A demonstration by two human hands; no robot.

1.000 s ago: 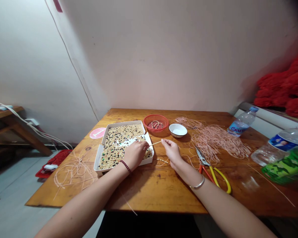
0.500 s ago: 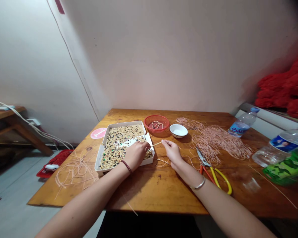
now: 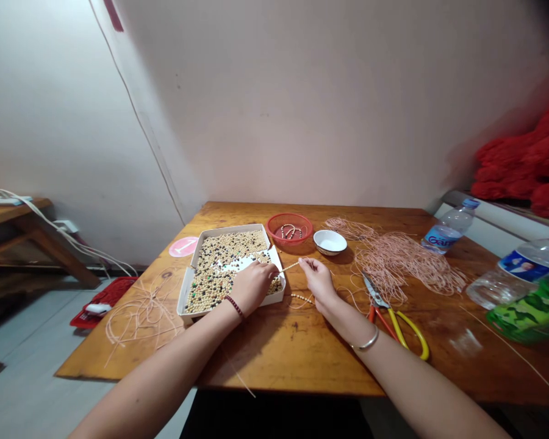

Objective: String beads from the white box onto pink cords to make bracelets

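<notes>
My left hand (image 3: 252, 283) rests over the right end of a white box of mixed beads (image 3: 219, 271), its fingers pinched on the beaded string (image 3: 289, 266). That thin string runs right to my right hand (image 3: 318, 280), which pinches its other part just past the box. A short length of threaded beads (image 3: 301, 298) trails on the table below my right hand. A dark red bead bracelet is on my left wrist, a metal bangle on my right.
On the wooden table (image 3: 302, 341): a red basket (image 3: 288, 227) with bead strands, a white bowl (image 3: 330, 241), a heap of pink cords (image 3: 402, 259), scissors (image 3: 391, 314) with orange and yellow handles, loose cords (image 3: 139, 311) at left, water bottles (image 3: 443, 231) at right.
Both hands hold almost the same place; the view has shifted slightly, and my left fingers have crept a little to the right along the string.
</notes>
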